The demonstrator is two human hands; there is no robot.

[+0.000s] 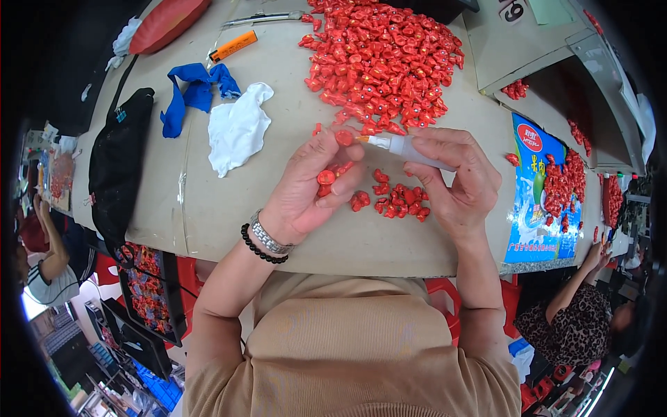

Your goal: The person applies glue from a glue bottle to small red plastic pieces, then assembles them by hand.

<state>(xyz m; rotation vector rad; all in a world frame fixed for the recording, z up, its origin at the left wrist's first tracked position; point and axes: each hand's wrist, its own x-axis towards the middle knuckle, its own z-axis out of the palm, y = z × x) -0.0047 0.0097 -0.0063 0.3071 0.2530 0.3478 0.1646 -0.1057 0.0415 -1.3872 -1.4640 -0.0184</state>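
My left hand (300, 186) pinches a small red figurine (344, 137) between thumb and finger, and other small red pieces (325, 178) lie in its curled palm. My right hand (464, 179) grips a white marker pen (401, 147), whose orange tip points left and meets or nearly meets the pinched figurine; I cannot tell if they touch. Just beyond the hands spreads a large heap of red figurines (385, 62). A smaller cluster of red figurines (404, 201) sits on the table (347, 240) between the two hands, closer to me.
Left of the heap are an orange-wrapped stick (233, 46), a blue cloth (186, 97), a white cloth (240, 128), a black bag (124, 163) and a red bowl (167, 26). At right, a blue printed sheet (528, 215) bears more red pieces beside a shelf box (528, 52). Co-workers sit on both sides.
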